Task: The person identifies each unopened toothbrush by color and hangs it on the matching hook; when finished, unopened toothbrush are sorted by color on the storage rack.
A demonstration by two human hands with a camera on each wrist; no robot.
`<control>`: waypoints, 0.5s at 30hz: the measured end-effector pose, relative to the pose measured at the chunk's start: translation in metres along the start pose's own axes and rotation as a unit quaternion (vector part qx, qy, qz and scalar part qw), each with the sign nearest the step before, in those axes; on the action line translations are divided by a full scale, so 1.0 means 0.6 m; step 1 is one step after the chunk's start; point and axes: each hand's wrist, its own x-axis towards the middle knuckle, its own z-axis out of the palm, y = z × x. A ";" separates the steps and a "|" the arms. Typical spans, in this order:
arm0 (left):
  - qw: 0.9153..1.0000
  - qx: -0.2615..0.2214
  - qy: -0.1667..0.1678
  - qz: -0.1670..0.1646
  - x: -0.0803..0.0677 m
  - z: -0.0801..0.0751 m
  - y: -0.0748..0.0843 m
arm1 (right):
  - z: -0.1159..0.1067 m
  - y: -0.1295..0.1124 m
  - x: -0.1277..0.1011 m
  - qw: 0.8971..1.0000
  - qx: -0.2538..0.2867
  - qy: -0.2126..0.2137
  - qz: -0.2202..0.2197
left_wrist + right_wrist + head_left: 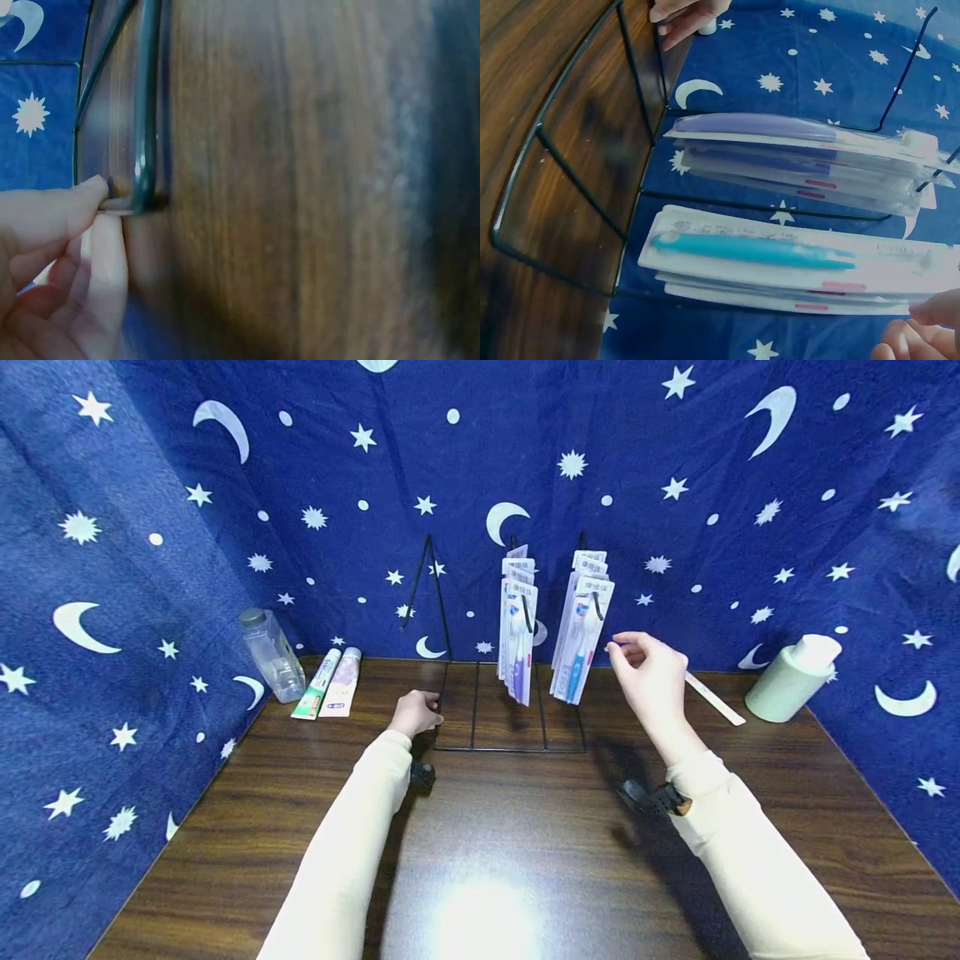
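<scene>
A black wire rack stands at the back of the wooden table. Its left hook is bare. Purple toothbrush packs hang on the middle hook and blue toothbrush packs on the right one. My left hand pinches the front left corner of the rack's base wire. Raised just right of the blue packs, my right hand has loosely curled fingers and holds nothing that I can see.
A clear bottle and two toothpaste tubes lie at the back left. A flat white pack and a pale green bottle sit at the back right. Blue star-printed cloth walls in the table on three sides.
</scene>
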 end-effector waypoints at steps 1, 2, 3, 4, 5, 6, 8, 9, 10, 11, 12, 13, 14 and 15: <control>1.000 0.000 -0.002 -0.005 0.005 0.001 -0.002 | -0.001 0.003 -0.001 1.000 -0.001 -0.001 -0.002; 1.000 -0.005 -0.008 -0.015 0.010 0.002 -0.002 | -0.002 0.007 -0.002 1.000 -0.003 -0.002 -0.004; 1.000 -0.008 -0.008 -0.018 0.016 0.004 -0.006 | -0.002 0.011 -0.003 1.000 -0.005 -0.003 -0.007; 1.000 -0.031 0.000 0.003 0.035 0.015 -0.028 | -0.002 0.014 -0.005 1.000 -0.006 -0.004 -0.010; 0.999 -0.038 -0.002 -0.002 0.040 0.016 -0.031 | -0.003 0.016 -0.006 1.000 -0.006 -0.005 -0.013; 0.999 -0.041 0.000 -0.004 0.042 0.017 -0.033 | -0.004 0.018 -0.007 1.000 -0.005 -0.006 -0.017; 0.998 -0.057 -0.003 -0.005 0.037 0.014 -0.033 | -0.005 0.021 -0.010 1.000 -0.005 -0.011 -0.026; 0.998 -0.067 -0.001 0.001 0.033 0.012 -0.034 | -0.005 0.022 -0.012 1.000 -0.002 -0.014 -0.028; 0.997 -0.080 -0.004 0.003 0.027 0.010 -0.033 | -0.006 0.024 -0.013 0.999 0.000 -0.015 -0.032; 0.997 -0.072 -0.014 -0.020 0.007 -0.004 -0.012 | -0.006 0.025 -0.014 0.999 0.001 -0.017 -0.035; 0.997 -0.075 -0.015 -0.014 0.001 -0.008 -0.011 | -0.006 0.027 -0.015 0.999 0.002 -0.019 -0.037; 0.997 -0.078 -0.015 -0.004 -0.005 -0.011 -0.011 | -0.007 0.028 -0.016 0.999 0.003 -0.021 -0.038; 0.997 -0.071 -0.009 0.012 -0.010 -0.015 -0.012 | -0.007 0.029 -0.017 0.999 0.007 -0.025 -0.039; 0.998 -0.059 -0.001 0.022 -0.014 -0.019 -0.011 | -0.007 0.030 -0.018 0.999 0.009 -0.027 -0.040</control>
